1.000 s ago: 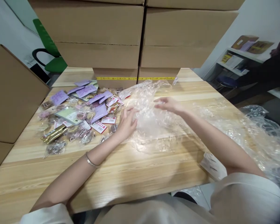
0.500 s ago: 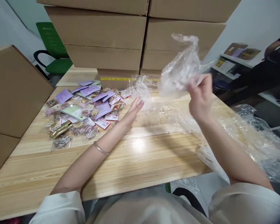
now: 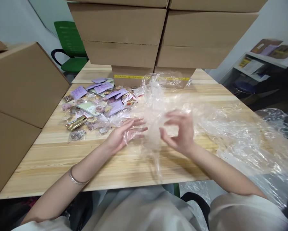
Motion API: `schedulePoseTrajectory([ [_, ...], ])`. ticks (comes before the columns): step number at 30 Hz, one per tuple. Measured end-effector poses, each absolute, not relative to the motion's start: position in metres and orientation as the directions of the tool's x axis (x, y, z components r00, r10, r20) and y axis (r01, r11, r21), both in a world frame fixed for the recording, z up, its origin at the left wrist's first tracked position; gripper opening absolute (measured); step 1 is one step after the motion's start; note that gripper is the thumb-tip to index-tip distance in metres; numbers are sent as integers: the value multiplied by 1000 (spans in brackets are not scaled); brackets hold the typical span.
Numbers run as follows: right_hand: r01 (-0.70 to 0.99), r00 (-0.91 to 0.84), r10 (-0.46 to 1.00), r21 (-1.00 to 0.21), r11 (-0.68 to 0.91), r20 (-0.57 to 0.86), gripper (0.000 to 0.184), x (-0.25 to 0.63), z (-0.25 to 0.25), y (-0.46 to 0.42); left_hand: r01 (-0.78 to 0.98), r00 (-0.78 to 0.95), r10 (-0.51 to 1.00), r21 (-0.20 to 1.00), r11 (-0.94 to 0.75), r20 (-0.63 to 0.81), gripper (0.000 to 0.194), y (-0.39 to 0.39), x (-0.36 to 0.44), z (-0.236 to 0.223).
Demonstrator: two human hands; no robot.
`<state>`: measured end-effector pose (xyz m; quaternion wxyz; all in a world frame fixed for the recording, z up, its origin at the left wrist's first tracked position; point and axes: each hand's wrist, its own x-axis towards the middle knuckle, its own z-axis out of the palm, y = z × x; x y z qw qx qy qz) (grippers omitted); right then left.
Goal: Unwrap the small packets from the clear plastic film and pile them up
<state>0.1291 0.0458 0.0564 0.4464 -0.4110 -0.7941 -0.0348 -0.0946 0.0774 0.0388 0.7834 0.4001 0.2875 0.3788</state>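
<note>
Crumpled clear plastic film [image 3: 154, 112] is between my two hands over the middle of the table, blurred by motion. My left hand [image 3: 126, 133] has its fingers apart at the film's left side, with some film against them. My right hand [image 3: 181, 130] is at the film's right side, thumb and fingers curved apart in a C shape; no film is clearly gripped in it. Left of my left hand lies a pile of small packaged items, with purple packets [image 3: 116, 106], a pale green packet [image 3: 88, 108] and a gold packet [image 3: 77, 123].
Large cardboard boxes [image 3: 124, 27] are stacked at the back of the wooden table [image 3: 62, 166]. Another cardboard box [image 3: 21, 86] stands at the left. More clear film [image 3: 249, 134] covers the right side. A green chair [image 3: 71, 45] and shelves [image 3: 251, 69] are beyond.
My right hand has come down and left from its raised position, and the film it held now hangs between both hands. My left hand has moved nearer to me, its fingers spread.
</note>
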Motion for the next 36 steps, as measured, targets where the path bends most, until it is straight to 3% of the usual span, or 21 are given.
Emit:
schedulePoseTrajectory([
  [1, 705, -70, 706, -465, 535, 705, 49, 135, 56, 50, -368, 585, 798, 831, 417, -141, 32, 76, -102, 40],
  [3, 619, 138, 893, -741, 259, 428, 82, 145, 54, 62, -355, 648, 752, 826, 439, -121, 34, 72, -114, 44],
  [4, 542, 137, 965, -833, 114, 222, 91, 149, 52, 68, -337, 675, 729, 830, 444, -116, 34, 70, -119, 46],
  [6, 417, 13, 988, -897, -148, -157, 96, 155, 46, 79, -292, 713, 691, 844, 450, -122, 36, 66, -127, 48],
  [7, 384, -65, 958, -893, -236, -281, 95, 158, 42, 82, -270, 723, 678, 849, 454, -132, 37, 65, -131, 49],
  [9, 369, -226, 891, -881, -297, -394, 92, 162, 38, 86, -231, 722, 671, 856, 463, -168, 43, 64, -141, 49],
  [11, 387, -395, 835, -894, -226, -382, 83, 167, 38, 87, -184, 704, 675, 862, 473, -220, 50, 63, -153, 49],
  [13, 429, -508, 802, -900, -82, -315, 61, 173, 45, 85, -145, 659, 708, 879, 454, -256, 51, 64, -168, 50],
  [17, 494, -391, 920, -851, 178, -35, 27, 197, 69, 81, -99, 506, 832, 944, 316, -226, 44, 74, -197, 50],
  [22, 470, -233, 928, -802, 368, 290, 13, 247, 79, 81, 55, 315, 921, 974, 221, -227, 44, 109, -212, 38],
  [25, 587, -227, 917, -706, 397, 327, 19, 275, 60, 84, 87, 176, 970, 984, 156, -169, 40, 138, -211, 29],
  [27, 726, -260, 929, -581, 368, 264, 22, 289, 43, 81, 194, -30, 998, 979, 65, -60, 33, 159, -211, 27],
  [30, 911, -221, 962, -318, 262, 162, 27, 300, 26, 68, 551, -263, 918, 828, -109, 296, 30, 194, -211, 37],
  [32, 970, -129, 969, -174, 167, 211, 41, 296, 26, 58, 732, -187, 839, 642, -229, 512, 32, 218, -207, 50],
  [34, 987, -92, 938, -93, 130, 334, 45, 282, 35, 50, 820, -8, 829, 478, -315, 560, 29, 240, -195, 63],
  [36, 981, -133, 884, -67, 182, 448, 43, 259, 47, 47, 881, 136, 871, 344, -324, 472, 27, 261, -175, 72],
])
